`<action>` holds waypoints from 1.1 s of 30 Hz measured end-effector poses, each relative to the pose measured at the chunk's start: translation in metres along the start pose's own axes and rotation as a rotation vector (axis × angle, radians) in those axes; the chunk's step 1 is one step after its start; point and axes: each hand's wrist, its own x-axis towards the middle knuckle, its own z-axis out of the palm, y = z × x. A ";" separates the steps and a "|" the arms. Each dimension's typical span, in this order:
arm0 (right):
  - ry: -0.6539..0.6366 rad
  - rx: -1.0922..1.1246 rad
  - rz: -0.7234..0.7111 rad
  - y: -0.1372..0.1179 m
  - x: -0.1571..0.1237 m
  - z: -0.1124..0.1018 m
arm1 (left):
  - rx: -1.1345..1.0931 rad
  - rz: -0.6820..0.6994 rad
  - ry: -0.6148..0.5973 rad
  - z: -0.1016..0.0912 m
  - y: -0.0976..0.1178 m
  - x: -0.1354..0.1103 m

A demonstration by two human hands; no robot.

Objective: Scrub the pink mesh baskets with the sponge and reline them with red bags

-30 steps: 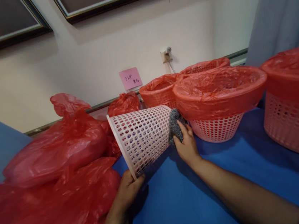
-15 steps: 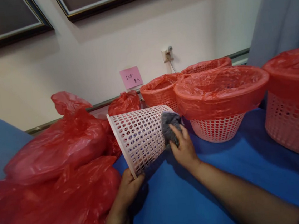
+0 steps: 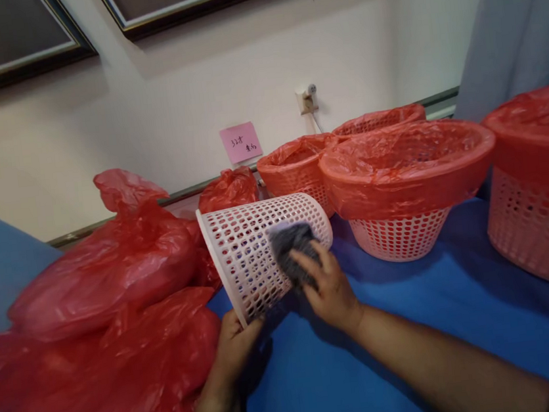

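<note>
A pale pink perforated basket (image 3: 249, 248) lies on its side on the blue table (image 3: 416, 322), its open rim facing left toward me. My left hand (image 3: 233, 346) grips the lower part of that rim. My right hand (image 3: 326, 286) presses a grey cloth (image 3: 292, 247) against the basket's side wall, fingers closed over the cloth.
A heap of red plastic bags (image 3: 103, 318) fills the left of the table. Several pink baskets lined with red bags (image 3: 405, 178) stand behind and right; a large one (image 3: 545, 188) is at the right edge. A pink note (image 3: 240, 142) and a socket are on the wall.
My right hand has slid the grey cloth leftward along the basket's wall, from its closed bottom end toward the middle. The left hand has kept its grip on the rim.
</note>
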 end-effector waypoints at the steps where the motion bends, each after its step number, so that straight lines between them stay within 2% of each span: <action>1: 0.073 -0.021 0.156 0.013 0.005 0.000 | -0.017 0.000 0.029 -0.002 -0.001 0.001; 3: 0.190 -0.040 0.397 0.034 0.014 -0.001 | -0.020 0.002 0.099 -0.004 -0.002 0.001; 4: 0.219 -0.042 0.454 0.039 0.016 -0.001 | -0.011 0.007 0.127 -0.005 -0.002 0.001; 6: 0.196 -0.049 0.417 0.033 0.014 -0.001 | -0.003 0.012 0.149 -0.003 0.000 0.000; 8: 0.066 -0.039 0.185 0.011 0.005 0.000 | -0.046 -0.002 0.135 0.003 0.004 -0.002; 11: -0.164 0.039 -0.281 -0.026 -0.010 0.003 | -0.139 -0.043 0.097 0.011 0.010 -0.005; 12: -0.203 0.060 -0.367 -0.032 -0.013 0.003 | -0.152 -0.050 0.093 0.012 0.011 -0.006; 13: -0.210 0.069 -0.391 -0.033 -0.013 0.003 | -0.153 -0.052 0.095 0.012 0.012 -0.006; 14: -0.189 0.063 -0.347 -0.030 -0.012 0.003 | -0.145 -0.050 0.099 0.012 0.012 -0.006; 15: -0.139 0.045 -0.245 -0.023 -0.009 0.002 | -0.132 -0.045 0.107 0.011 0.011 -0.006; 18: 0.086 -0.011 0.199 0.010 0.005 0.000 | -0.072 -0.025 0.125 0.006 0.007 -0.003; 20: 0.191 -0.006 0.424 0.028 0.012 0.000 | -0.016 -0.014 0.108 0.003 0.006 -0.002; 21: 0.209 0.009 0.479 0.033 0.013 0.000 | 0.029 -0.008 0.076 0.001 0.006 -0.001; 23: 0.191 0.039 0.493 0.035 0.013 0.003 | 0.185 0.003 -0.037 -0.002 0.007 0.000; 26: 0.125 0.035 0.431 0.027 0.007 0.005 | 0.470 0.021 -0.218 -0.005 0.009 0.002; 29: 0.072 0.006 0.326 0.015 0.003 0.003 | 0.582 0.050 -0.275 -0.007 0.008 0.005; 31: 0.001 -0.011 0.153 0.003 0.002 -0.002 | 0.569 0.083 -0.250 -0.006 0.008 0.005; 33: -0.105 -0.007 -0.101 -0.011 0.000 -0.007 | 0.506 0.105 -0.219 -0.004 0.008 0.005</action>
